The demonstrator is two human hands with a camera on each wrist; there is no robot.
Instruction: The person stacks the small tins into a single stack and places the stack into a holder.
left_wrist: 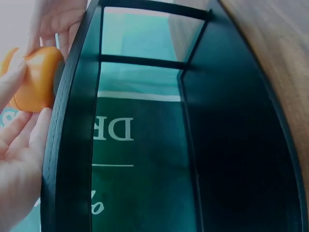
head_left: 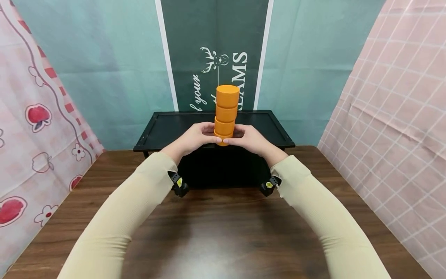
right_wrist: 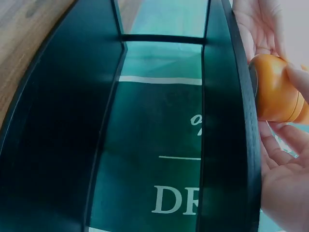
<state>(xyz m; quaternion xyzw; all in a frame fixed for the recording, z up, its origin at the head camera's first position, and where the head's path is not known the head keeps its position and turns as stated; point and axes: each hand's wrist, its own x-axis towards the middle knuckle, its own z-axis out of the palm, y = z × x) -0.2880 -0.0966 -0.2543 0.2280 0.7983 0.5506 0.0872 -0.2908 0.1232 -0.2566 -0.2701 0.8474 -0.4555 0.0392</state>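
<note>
A tall stack of several orange round, cup-like pieces (head_left: 225,112) stands at the front edge of the black shelf's top (head_left: 184,121), its tiers slightly out of line. My left hand (head_left: 195,139) holds its lowest part from the left, thumb in front and fingers reaching round. From the other side, my right hand (head_left: 251,140) grips the same part, the two thumbs nearly meeting. In both wrist views the bottom orange piece (left_wrist: 39,79) is rounded, with a dark underside right at the shelf's edge. The stack's upper part falls outside those views.
The black two-level shelf stands at the back of a brown wooden table (head_left: 216,232). Behind it hangs a green cloth (head_left: 122,58) with white lettering and a deer print. A fruit-patterned curtain (head_left: 38,155) borders the left, a pink checked one (head_left: 390,116) the right.
</note>
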